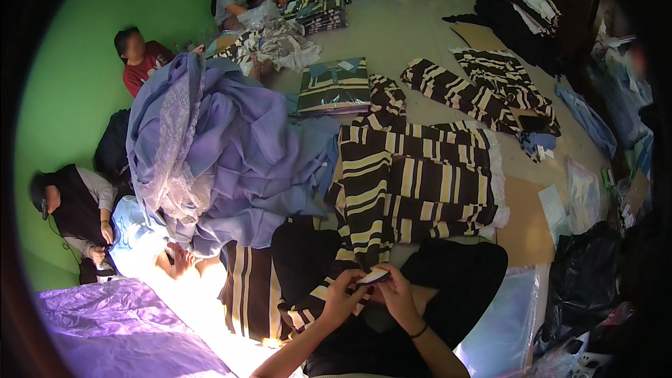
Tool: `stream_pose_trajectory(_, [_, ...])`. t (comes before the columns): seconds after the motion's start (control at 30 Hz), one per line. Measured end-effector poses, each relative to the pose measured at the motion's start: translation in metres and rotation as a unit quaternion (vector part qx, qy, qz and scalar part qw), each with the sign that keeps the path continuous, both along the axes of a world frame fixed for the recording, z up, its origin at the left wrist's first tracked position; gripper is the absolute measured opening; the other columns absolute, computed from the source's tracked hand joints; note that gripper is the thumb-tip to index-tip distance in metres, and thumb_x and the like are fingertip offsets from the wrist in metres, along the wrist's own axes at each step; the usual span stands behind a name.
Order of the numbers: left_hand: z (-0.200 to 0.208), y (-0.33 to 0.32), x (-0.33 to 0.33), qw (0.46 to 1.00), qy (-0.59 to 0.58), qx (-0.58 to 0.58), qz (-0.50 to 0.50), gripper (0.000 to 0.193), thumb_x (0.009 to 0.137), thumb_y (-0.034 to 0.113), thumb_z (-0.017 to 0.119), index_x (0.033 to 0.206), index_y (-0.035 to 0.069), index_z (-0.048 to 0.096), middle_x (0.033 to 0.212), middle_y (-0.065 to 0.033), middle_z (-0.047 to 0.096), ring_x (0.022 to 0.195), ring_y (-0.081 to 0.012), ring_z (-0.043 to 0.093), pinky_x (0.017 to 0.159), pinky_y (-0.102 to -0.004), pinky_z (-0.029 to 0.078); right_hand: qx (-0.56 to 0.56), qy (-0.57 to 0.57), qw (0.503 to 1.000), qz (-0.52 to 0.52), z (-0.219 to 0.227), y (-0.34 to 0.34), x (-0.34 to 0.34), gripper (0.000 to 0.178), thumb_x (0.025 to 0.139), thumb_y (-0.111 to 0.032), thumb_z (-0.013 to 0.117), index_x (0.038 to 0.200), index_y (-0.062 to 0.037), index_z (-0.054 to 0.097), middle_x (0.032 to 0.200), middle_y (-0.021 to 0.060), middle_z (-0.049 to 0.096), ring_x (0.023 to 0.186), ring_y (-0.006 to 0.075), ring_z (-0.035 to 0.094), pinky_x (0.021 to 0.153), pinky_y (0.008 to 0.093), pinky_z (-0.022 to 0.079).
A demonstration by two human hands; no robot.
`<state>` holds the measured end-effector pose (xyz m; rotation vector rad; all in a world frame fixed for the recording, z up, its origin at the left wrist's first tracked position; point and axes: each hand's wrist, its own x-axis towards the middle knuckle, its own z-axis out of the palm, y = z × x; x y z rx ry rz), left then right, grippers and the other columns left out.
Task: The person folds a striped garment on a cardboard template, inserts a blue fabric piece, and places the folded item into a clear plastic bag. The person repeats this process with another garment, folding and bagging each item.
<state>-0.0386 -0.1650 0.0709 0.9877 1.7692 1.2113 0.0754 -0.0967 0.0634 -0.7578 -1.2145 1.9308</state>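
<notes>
A dark brown garment with cream and yellow stripes is spread out in front of me, its pale lace edge at the right. One striped length of it runs down to my lap. My left hand pinches the striped cloth there. Close beside it, my right hand is closed on a small dark-and-white piece, which looks like an edge of the same cloth. Both hands meet at this piece, above my black-clothed legs. Fingers partly hide what is between them.
A big heap of lilac-blue cloth rises at the left. Beyond the garment lies a bagged folded striped garment. Cardboard, clear plastic bags and a black bag lie at the right. Several people sit along the green wall.
</notes>
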Motion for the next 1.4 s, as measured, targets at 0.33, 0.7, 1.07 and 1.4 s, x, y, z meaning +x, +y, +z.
stream_pose_trajectory(0.33, [0.02, 0.013, -0.009, 0.992, 0.112, 0.051, 0.039, 0.011, 0.081, 0.003, 0.048, 0.09, -0.002, 0.052, 0.077, -0.0102, 0.053, 0.067, -0.0168, 0.053, 0.062, -0.0259, 0.042, 0.124, -0.251, 0.953, 0.117, 0.016, 0.02, 0.0, 0.022, 0.073, -0.009, 0.063, 0.086, 0.001, 0.049, 0.076, 0.0092, 0.054, 0.07, 0.0123, 0.055, 0.057, 0.0255, 0.043])
stream_pose_trajectory(0.7, [0.016, 0.001, -0.02, 0.972, 0.212, 0.101, -0.004, 0.031, 0.058, -0.011, 0.053, 0.086, 0.003, 0.053, 0.081, -0.0103, 0.046, 0.075, -0.0266, 0.048, 0.065, -0.0313, 0.042, 0.259, -0.313, 0.914, 0.011, 0.026, 0.009, 0.014, 0.03, 0.065, 0.005, 0.056, 0.093, -0.0039, 0.051, 0.089, 0.0108, 0.051, 0.082, 0.0275, 0.055, 0.067, 0.0314, 0.045])
stream_pose_trajectory(1.07, [0.005, -0.013, -0.02, 0.974, 0.199, 0.013, -0.107, 0.02, 0.064, -0.006, 0.05, 0.079, 0.004, 0.059, 0.083, -0.0083, 0.056, 0.081, -0.024, 0.052, 0.068, -0.0329, 0.043, 0.305, -0.31, 0.897, 0.074, 0.002, 0.003, 0.029, 0.017, 0.068, 0.0, 0.056, 0.084, -0.0039, 0.057, 0.079, 0.0081, 0.055, 0.071, 0.0252, 0.055, 0.061, 0.0312, 0.044])
stream_pose_trajectory(1.4, [0.014, 0.017, -0.058, 0.948, 0.164, -0.035, -0.269, 0.024, 0.062, 0.006, 0.052, 0.084, 0.007, 0.062, 0.094, -0.007, 0.059, 0.084, -0.0259, 0.053, 0.079, -0.0332, 0.041, 0.469, -0.297, 0.81, 0.19, 0.01, 0.031, 0.034, 0.019, 0.07, -0.018, 0.066, 0.085, -0.0069, 0.06, 0.082, 0.0025, 0.057, 0.071, 0.0184, 0.052, 0.074, 0.0318, 0.038])
